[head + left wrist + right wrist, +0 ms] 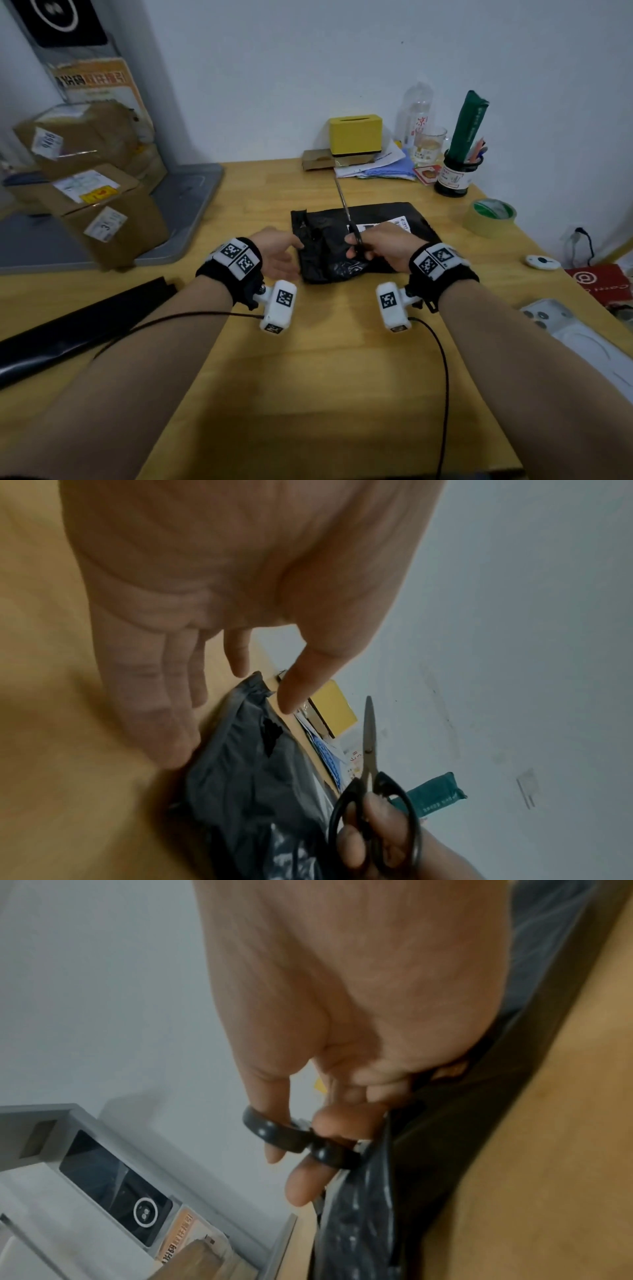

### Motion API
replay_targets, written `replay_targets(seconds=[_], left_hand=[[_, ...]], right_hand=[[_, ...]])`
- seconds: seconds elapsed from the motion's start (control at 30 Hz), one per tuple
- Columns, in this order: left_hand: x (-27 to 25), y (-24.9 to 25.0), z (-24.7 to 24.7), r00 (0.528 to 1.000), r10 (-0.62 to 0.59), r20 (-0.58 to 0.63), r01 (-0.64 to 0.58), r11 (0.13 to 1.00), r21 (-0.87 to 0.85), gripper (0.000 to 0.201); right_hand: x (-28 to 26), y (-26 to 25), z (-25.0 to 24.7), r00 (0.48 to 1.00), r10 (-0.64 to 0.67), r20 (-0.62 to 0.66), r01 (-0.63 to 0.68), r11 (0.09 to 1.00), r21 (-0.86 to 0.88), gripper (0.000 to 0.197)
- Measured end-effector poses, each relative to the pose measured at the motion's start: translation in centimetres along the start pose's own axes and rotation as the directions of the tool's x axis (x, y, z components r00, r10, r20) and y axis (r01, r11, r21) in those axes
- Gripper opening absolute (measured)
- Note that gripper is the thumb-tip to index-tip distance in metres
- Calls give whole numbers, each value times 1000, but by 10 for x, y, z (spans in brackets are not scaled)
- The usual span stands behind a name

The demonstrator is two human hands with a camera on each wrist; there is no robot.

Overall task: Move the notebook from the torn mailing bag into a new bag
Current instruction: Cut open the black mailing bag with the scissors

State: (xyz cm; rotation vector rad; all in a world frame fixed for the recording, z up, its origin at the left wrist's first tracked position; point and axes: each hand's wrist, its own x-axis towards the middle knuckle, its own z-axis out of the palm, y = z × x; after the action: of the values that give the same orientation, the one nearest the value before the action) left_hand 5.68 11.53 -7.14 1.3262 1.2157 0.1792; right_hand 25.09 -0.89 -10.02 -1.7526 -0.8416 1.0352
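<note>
mailing bag [359, 240] on table [308, 377]

Both forearms are bare, with no sleeves in the head view. Each wrist wears a black fabric band topped by white blocks printed with black-and-white square markers: the left wrist band [230, 261] sits left of centre, the right wrist band [442, 268] right of centre. Under each band a white, boxy camera housing hangs on a short mount and carries its own square marker: the left camera [279, 306] and the right camera [393, 306]. A thin black cable [442, 370] runs from each housing toward the lower edge of the frame.
</note>
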Motion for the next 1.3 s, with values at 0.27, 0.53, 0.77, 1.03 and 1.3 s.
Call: replay_targets(seconds=[0.27,0.53,0.77,1.03,1.3], left_hand=[[-15,-43,23,997,18,70,-17,1000,-19,24],[-23,-64,28,989,140,-46,-144,983,-111,14],[-23,-70,24,975,186,-122,-188,982,-2,16],[-19,-66,25,980,186,-68,-174,972,155,19],[-12,-65,24,990,142,3,-141,982,126,26]], right_hand=[[-47,-12,10,988,87,124,-104,985,138,19],[-115,4,6,941,233,245,-229,972,-47,49],[-130,20,9,892,381,244,-324,914,-243,70],[-141,20,16,830,472,298,-415,878,-238,72],[-154,18,29,847,456,274,-415,888,-198,71]])
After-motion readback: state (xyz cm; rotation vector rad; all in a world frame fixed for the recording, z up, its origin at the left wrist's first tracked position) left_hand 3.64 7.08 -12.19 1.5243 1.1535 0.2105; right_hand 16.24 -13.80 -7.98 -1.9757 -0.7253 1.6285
